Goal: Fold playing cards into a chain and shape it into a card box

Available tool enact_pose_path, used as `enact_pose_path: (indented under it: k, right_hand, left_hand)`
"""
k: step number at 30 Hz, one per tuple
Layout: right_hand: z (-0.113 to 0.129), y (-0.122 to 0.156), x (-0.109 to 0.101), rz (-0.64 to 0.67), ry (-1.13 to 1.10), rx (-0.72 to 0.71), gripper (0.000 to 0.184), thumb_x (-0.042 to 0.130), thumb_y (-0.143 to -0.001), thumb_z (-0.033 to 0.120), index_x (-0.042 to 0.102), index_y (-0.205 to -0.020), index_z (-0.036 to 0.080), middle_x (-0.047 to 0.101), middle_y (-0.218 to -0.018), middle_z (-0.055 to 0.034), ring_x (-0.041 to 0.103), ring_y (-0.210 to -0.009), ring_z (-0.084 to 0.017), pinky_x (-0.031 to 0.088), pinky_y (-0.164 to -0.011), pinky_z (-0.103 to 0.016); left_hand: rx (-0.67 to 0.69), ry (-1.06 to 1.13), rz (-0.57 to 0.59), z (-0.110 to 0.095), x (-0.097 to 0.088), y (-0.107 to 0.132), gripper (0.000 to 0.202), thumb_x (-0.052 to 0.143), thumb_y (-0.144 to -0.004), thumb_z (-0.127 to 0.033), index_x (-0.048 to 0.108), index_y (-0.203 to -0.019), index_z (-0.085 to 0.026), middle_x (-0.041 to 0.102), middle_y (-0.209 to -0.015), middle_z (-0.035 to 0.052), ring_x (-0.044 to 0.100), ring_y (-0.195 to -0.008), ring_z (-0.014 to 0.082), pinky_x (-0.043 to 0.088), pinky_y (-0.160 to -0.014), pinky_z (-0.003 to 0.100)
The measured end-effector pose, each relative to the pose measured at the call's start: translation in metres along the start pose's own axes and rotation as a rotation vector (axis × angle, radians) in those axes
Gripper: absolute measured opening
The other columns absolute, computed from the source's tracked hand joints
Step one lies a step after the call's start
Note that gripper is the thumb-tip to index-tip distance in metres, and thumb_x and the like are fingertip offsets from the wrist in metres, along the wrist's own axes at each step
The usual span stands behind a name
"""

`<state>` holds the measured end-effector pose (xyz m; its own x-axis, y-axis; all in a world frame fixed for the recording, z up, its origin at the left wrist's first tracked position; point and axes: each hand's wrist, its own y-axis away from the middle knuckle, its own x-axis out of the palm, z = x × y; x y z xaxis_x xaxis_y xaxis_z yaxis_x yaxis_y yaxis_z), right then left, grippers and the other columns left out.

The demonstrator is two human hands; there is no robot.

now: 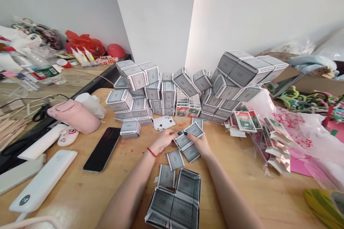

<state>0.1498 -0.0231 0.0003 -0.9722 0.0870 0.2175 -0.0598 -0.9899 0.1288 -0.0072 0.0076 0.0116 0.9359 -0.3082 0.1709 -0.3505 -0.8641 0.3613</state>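
Note:
My left hand [164,141], with a red string on its wrist, pinches the left end of a grey-patterned playing card [191,136]. The right hand [202,144] grips the same card, its thumb pressed on top. Beneath and around it lie more face-down cards, among them a loose card [175,159] nearer me. A face-up clubs card [164,123] rests just beyond my left hand. Between my forearms stands an open-topped structure of folded cards [185,208]. Farther back, many card-covered blocks [168,93] are stacked in a wide arrangement.
On the left lie a black-screened phone [102,149], a white power bank [45,180] and a pink cylindrical case [73,115]. Card boxes [244,121] and crumpled plastic wrap [303,125] sit at right. A yellow-green tape roll [321,204] occupies the near right corner.

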Motion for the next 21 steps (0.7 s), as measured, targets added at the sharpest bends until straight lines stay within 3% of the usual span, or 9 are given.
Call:
enact_pose_path:
  k: [3,9,17,21]
  right_hand:
    - [0.001,0.0,0.002,-0.055,0.022,-0.027,0.03,0.07,-0.06,0.037,0.064,-0.081,0.016,0.069,-0.083,-0.0052,0.063,-0.076,-0.022,0.049,-0.073,-0.035]
    - [-0.003,-0.001,0.004,-0.205,0.07,-0.075,0.027,0.068,-0.062,0.037,0.064,-0.079,0.017,0.069,-0.082,-0.0055,0.063,-0.075,-0.022,0.049,-0.07,-0.035]
    - [-0.005,-0.002,0.014,-0.27,0.067,-0.104,0.028,0.067,-0.062,0.038,0.063,-0.079,0.016,0.069,-0.081,-0.0058,0.062,-0.076,-0.023,0.049,-0.07,-0.035]
    - [-0.006,-0.002,0.015,-0.314,0.066,-0.112,0.028,0.067,-0.061,0.037,0.063,-0.079,0.017,0.069,-0.078,-0.0054,0.062,-0.075,-0.023,0.049,-0.069,-0.035]
  left_hand:
    - [-0.017,0.061,0.004,-0.003,0.001,0.001,0.023,0.067,-0.063,-0.035,0.058,-0.064,-0.013,0.06,-0.062,0.0001,0.053,-0.059,0.0121,0.047,-0.061,0.028]
    - [0.085,0.031,-0.044,0.0,0.003,-0.002,0.014,0.056,-0.069,-0.029,0.059,-0.069,-0.015,0.059,-0.066,0.0003,0.053,-0.062,0.0133,0.044,-0.06,0.027]
    - [0.263,-0.089,-0.404,0.015,0.021,-0.012,0.031,0.046,-0.075,-0.041,0.045,-0.056,-0.016,0.048,-0.053,-0.0023,0.044,-0.054,0.0114,0.031,-0.051,0.023]
    - [0.33,-0.293,-0.466,0.012,0.024,-0.007,0.03,0.045,-0.078,-0.037,0.044,-0.056,-0.017,0.047,-0.055,-0.0016,0.043,-0.056,0.0119,0.029,-0.052,0.023]
